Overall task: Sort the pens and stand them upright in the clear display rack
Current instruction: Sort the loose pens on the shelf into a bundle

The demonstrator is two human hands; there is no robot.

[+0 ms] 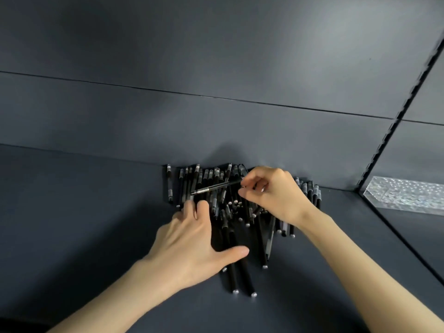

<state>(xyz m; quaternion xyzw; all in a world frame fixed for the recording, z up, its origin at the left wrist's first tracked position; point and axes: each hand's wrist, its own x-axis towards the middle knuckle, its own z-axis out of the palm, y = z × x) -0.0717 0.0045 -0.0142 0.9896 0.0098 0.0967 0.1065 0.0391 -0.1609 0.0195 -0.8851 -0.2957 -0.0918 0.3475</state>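
While the right hand point(276, 195) pinches one pen point(216, 187) over the pile point(236, 212), the left hand point(189, 241), grip spread, rests on that pile.

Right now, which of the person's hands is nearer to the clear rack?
Right. The right hand pinches a pen above the pile, on the side toward the clear display rack; the left hand reaches into the pile's other side, farther away.
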